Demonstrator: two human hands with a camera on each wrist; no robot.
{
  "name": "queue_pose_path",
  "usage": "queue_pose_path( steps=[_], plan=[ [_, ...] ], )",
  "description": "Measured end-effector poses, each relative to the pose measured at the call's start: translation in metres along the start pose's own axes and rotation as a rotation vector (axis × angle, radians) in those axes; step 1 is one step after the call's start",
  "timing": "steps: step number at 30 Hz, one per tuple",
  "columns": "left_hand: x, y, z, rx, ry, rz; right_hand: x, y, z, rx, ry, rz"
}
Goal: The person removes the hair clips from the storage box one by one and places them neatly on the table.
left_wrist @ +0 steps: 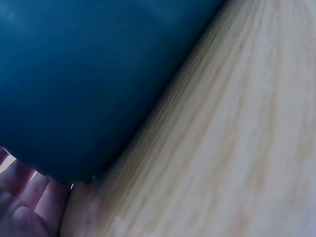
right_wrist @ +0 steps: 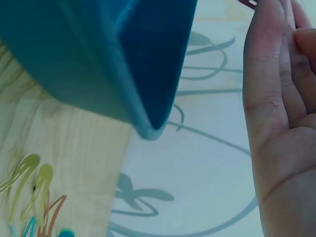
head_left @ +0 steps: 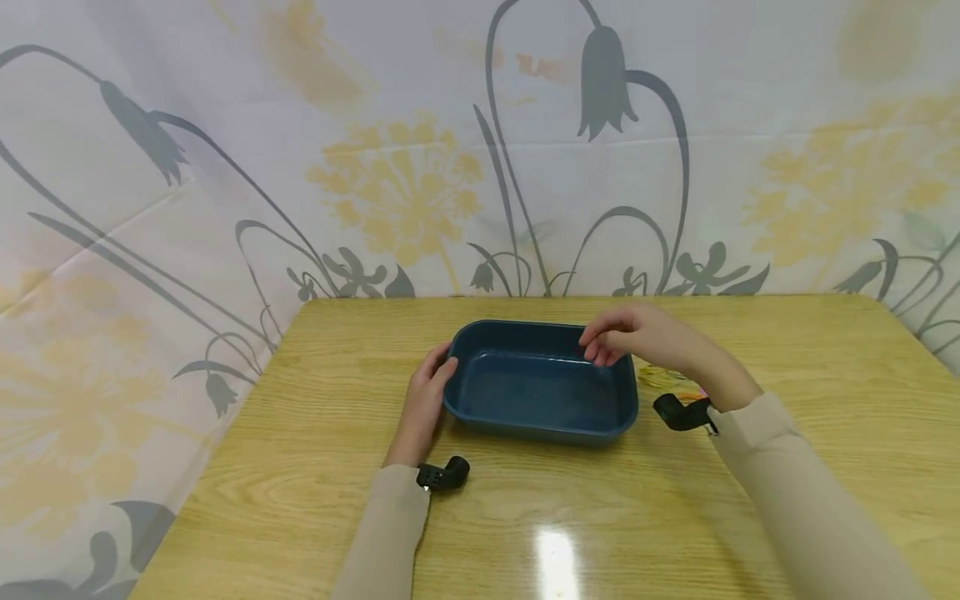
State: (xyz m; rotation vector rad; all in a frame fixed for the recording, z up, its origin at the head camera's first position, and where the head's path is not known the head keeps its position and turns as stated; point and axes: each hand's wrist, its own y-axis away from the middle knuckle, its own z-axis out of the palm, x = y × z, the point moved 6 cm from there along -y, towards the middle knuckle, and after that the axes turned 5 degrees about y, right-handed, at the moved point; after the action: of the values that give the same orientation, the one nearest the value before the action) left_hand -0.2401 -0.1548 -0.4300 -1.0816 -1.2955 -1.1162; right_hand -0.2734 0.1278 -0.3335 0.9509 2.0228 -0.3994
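Note:
A dark blue rectangular plastic tub (head_left: 540,392) stands on the wooden table, and its visible inside is bare. My left hand (head_left: 429,396) holds the tub's left end, thumb at the rim and fingers along the outer wall. Above the tub's far right corner, my right hand (head_left: 637,333) has thumb and fingertips together. The right wrist view shows the tip of a small dark red hair clip (right_wrist: 248,3) at those fingers; most of it is hidden. Yellow hair clips (right_wrist: 43,180), with orange and blue ones, lie on the table right of the tub, partly behind the right forearm.
The wooden table (head_left: 300,500) reaches back to a hanging cloth (head_left: 420,75) with grey and yellow flowers. Black wrist cameras sit on both wrists, the right one (head_left: 678,412) close to the hair clips. Light glares off the table's front.

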Motion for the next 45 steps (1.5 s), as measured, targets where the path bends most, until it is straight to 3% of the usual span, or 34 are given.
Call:
queue_pose_path(
  steps=[9,16,22,34,45],
  plan=[
    [0.0,-0.001,-0.001,-0.015,0.014,-0.008,0.012,0.017,-0.003,0.053,-0.064,0.002],
    [0.018,0.01,0.003,-0.039,0.01,-0.024,0.022,0.03,-0.006,0.107,-0.133,-0.023],
    [-0.001,-0.002,0.0,-0.03,0.025,-0.027,0.031,0.04,-0.005,0.138,-0.097,-0.042],
    [-0.001,-0.001,0.001,-0.009,-0.002,0.017,0.054,0.057,-0.008,0.252,-0.063,0.088],
    [-0.001,0.001,0.001,-0.011,0.031,-0.001,0.076,0.07,-0.008,0.317,-0.121,0.156]
  ],
)
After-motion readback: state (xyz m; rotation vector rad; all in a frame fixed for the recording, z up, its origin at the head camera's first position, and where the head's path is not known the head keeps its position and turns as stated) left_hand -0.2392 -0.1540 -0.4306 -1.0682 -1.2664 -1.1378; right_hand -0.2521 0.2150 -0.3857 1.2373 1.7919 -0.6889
